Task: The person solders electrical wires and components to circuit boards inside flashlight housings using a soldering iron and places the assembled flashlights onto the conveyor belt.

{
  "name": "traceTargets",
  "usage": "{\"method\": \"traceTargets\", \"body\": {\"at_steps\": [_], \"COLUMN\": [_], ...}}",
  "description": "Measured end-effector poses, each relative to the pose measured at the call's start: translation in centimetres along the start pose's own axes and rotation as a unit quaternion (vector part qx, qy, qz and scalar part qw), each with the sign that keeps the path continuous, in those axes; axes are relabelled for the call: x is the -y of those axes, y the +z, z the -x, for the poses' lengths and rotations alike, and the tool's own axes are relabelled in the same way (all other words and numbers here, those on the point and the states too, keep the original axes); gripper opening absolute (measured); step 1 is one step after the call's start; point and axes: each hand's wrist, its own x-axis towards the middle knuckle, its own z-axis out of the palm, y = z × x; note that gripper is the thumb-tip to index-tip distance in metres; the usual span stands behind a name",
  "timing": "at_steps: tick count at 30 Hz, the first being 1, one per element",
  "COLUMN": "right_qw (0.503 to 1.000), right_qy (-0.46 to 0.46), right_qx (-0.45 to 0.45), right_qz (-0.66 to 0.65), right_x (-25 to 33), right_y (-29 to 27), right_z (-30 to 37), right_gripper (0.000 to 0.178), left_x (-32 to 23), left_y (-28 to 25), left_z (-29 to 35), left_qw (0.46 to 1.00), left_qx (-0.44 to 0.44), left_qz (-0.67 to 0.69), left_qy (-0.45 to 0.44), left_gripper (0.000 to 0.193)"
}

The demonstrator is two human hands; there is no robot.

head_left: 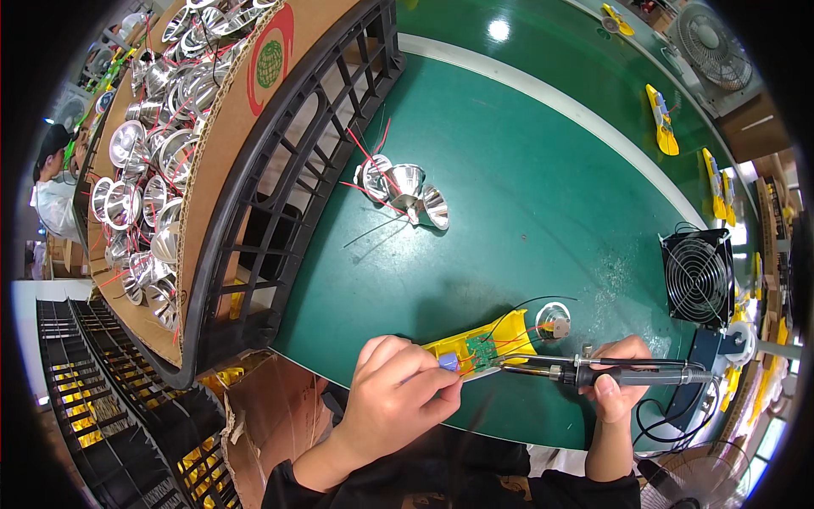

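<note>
Yellow housing (500, 332) pinched under left fingers (428, 373); right fingers (623, 349) wrapped around soldering iron (593, 371).

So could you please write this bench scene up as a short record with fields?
left hand: pinches a blue part at the yellow housing
right hand: holds a soldering iron, tip at the green board
bench: green mat with three loose reflectors
left side: box of reflectors in a black crate
right side: small black fan
</note>
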Motion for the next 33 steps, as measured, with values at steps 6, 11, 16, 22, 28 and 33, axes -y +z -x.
{"method": "traceTargets", "body": {"at_steps": [6, 11, 16, 22, 28, 33], "right_qw": [1.000, 1.000, 1.000, 0.999, 0.999, 0.999], "right_qy": [-0.001, -0.011, -0.008, -0.010, -0.011, -0.029], "right_qx": [-0.003, -0.009, -0.008, -0.045, -0.036, -0.039], "right_qz": [0.016, 0.027, 0.019, 0.009, 0.015, 0.001], "right_x": [0.0, 0.0, 0.2, 0.9, 0.7, 1.2], "right_y": [-0.2, -0.1, 0.1, 0.2, -0.1, -0.2], "right_z": [0.0, 0.1, 0.1, 0.0, -0.1, -0.4], "right_gripper": [0.018, 0.017, 0.019, 0.022, 0.022, 0.020], "left_x": [0.2, 0.2, 0.1, 0.1, 0.1, 0.3], "left_y": [0.4, 0.5, 0.2, 0.5, 0.4, 0.6], "left_z": [-0.1, -0.1, 0.1, -0.1, -0.1, 0.3], "left_qw": [1.000, 1.000, 1.000, 1.000, 1.000, 1.000], "left_qx": [0.000, -0.004, -0.007, -0.010, -0.010, -0.025], "left_qz": [0.002, 0.004, -0.003, 0.006, -0.001, -0.003], "left_qy": [0.001, 0.002, 0.000, 0.001, 0.001, 0.011], "left_gripper": [0.019, 0.019, 0.020, 0.020, 0.020, 0.020]}}
